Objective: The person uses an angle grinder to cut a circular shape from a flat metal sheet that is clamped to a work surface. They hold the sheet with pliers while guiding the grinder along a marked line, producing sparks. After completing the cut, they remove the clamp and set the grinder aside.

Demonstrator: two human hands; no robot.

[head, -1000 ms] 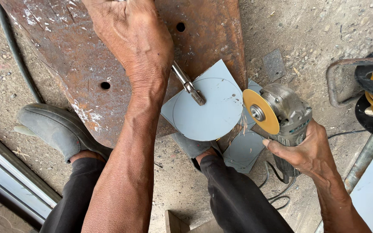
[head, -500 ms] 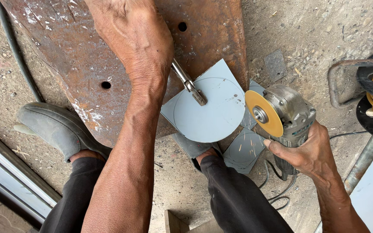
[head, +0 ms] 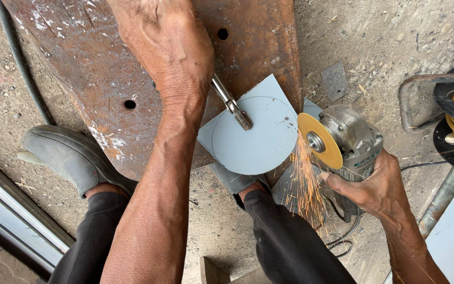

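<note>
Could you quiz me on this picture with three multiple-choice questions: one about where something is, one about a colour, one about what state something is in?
1. Where does the grey metal sheet lie?
A. on the rusty plate's edge
B. inside the cable reel
C. on the shoe

2. What colour is the grinder's disc?
A. blue
B. yellow
C. white

3. What is the grinder doing?
A. lying unused on the ground
B. throwing sparks at the sheet's edge
C. packed in a box

Answers:
1 A, the sheet overlaps the rusty plate, held by pliers in the left hand.
2 B, the disc is yellow.
3 B, orange sparks fall below the disc, with the right hand gripping the grinder.
</note>
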